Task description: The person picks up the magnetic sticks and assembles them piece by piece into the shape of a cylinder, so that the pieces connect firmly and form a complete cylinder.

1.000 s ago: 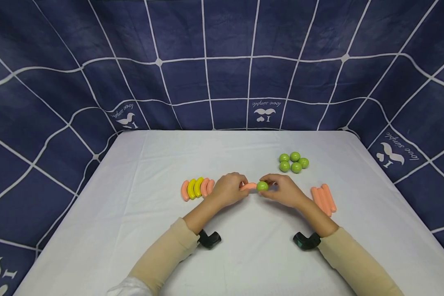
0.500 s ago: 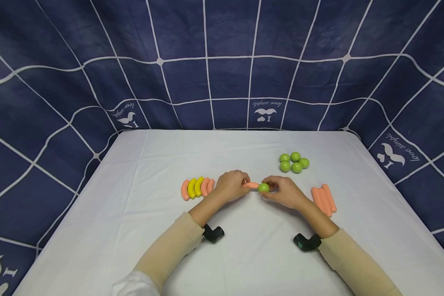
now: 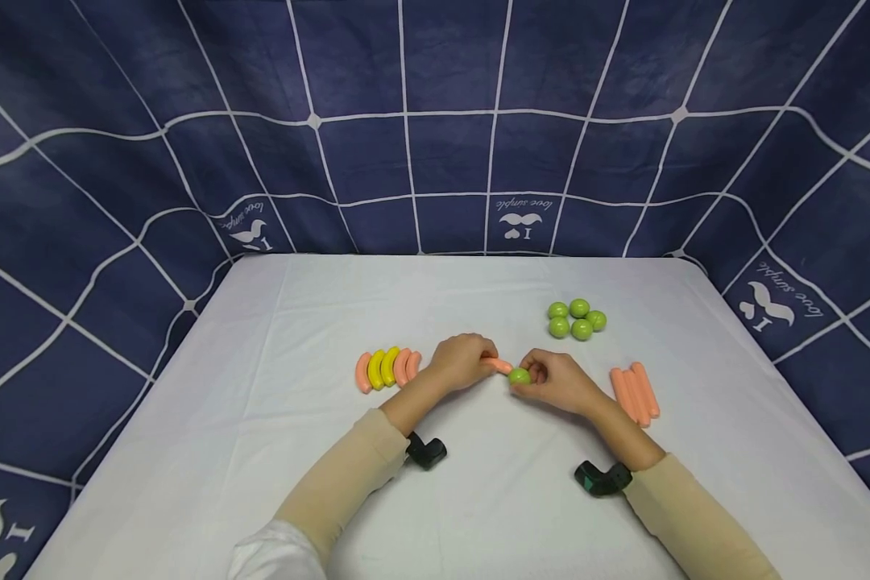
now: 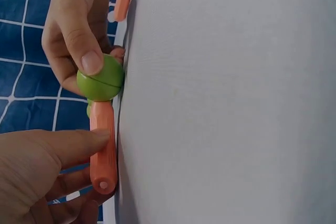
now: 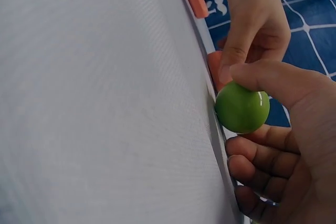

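Over the last half second we see the green ball [image 3: 519, 376] slip slightly nearer and rightward, and the pink sausage [image 4: 103, 169] follow, its ball end now slanting more toward the near side. The left hand [image 3: 464, 360] pinches the sausage between thumb and fingers; the right hand [image 3: 560, 380] pinches the ball likewise. The pair sit between the hands around the middle of the worktop [image 3: 464, 475], the ball at the sausage's end and apparently touching it; we cannot tell whether they rest on the surface. The five other balls [image 3: 582, 329], the row of curved pieces [image 3: 387, 368] and the three straight sausages [image 3: 634, 393] lie unchanged. We judge this a small adjustment to how the two meet, neither piece being released.
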Available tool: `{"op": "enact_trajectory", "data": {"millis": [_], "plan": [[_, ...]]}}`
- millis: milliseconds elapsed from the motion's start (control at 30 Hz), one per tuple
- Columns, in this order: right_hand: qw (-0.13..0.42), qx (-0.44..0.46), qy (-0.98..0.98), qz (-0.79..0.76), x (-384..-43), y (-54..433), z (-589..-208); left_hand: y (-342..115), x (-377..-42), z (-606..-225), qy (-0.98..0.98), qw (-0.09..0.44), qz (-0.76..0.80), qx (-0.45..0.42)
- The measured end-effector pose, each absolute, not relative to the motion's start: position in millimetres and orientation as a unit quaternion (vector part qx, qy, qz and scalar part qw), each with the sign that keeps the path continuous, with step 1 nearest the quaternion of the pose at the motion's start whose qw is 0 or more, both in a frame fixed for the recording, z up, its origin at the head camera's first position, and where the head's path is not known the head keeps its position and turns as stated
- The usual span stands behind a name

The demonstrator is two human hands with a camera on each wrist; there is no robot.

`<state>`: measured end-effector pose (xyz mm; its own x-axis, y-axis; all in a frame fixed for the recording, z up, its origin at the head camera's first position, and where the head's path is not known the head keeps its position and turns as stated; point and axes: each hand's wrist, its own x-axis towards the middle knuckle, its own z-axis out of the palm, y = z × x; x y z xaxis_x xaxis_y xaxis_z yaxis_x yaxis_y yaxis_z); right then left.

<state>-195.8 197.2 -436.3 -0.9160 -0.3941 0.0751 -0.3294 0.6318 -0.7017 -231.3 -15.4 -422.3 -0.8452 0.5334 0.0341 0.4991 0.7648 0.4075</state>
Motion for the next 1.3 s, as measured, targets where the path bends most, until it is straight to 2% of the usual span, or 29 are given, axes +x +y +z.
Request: {"op": "enact_trajectory", "data": {"millis": [267, 633, 800, 1300], "plan": [[0.047, -0.201, 0.896, -0.393, -196.9, 199.5, -446.1, -41.1, -227.6, -414.5, 0.934, 0.039, 0.230, 0.271], [0.034, -0.208, 0.890, -0.405, -195.9, 200.7, -449.5, -106.2, -225.8, -400.3, 0.935, 0.023, 0.266, 0.232], [0.029, -0.204, 0.889, -0.409, -194.7, 200.0, -450.5, -129.7, -223.9, -402.7, 0.928, 0.023, 0.279, 0.245], [0.012, -0.200, 0.893, -0.403, -194.4, 200.3, -453.7, -146.4, -217.5, -417.0, 0.911, 0.016, 0.287, 0.296]]}}
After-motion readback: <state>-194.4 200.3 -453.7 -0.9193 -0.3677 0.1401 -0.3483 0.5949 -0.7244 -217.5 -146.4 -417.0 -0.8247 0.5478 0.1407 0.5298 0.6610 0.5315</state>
